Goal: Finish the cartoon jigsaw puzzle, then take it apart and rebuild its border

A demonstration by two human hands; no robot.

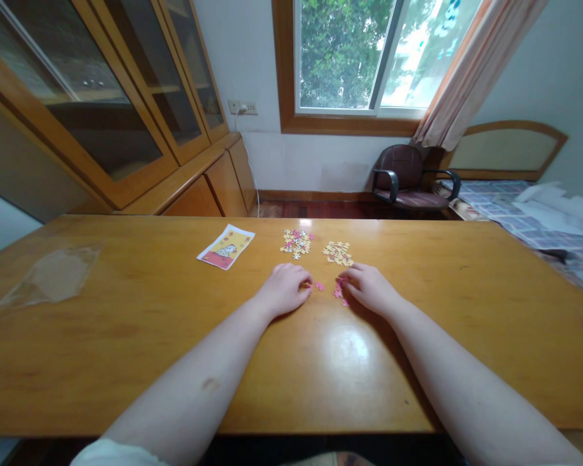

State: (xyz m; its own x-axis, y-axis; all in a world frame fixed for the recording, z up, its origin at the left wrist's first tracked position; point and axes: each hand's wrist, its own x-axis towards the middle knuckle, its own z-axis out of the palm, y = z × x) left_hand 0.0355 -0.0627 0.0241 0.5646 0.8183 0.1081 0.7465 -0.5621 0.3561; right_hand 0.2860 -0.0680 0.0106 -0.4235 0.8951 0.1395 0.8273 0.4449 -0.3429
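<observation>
**Loose Pink Pieces point(338, 289) Under the Right Hand point(366, 288)**

The pink pieces are lying mid-table, nearer the far edge than the table point(320, 388)'s front edge, with the right fingertips touching them. A single pink piece point(319, 286) is resting between that hand and the left hand point(286, 288). Fingers on both hands are curving narrowly; at this small scale, whether either is pinching a piece cannot be told. The pieces are probably light, stiff and prone to sliding on the gloss, favouring an edge pinch. Toward the far edge, a yellowish pile point(337, 253) and a mixed pile point(296, 243) are crowding the reach; a picture card point(226, 247) is lying clear, leftward.
</observation>
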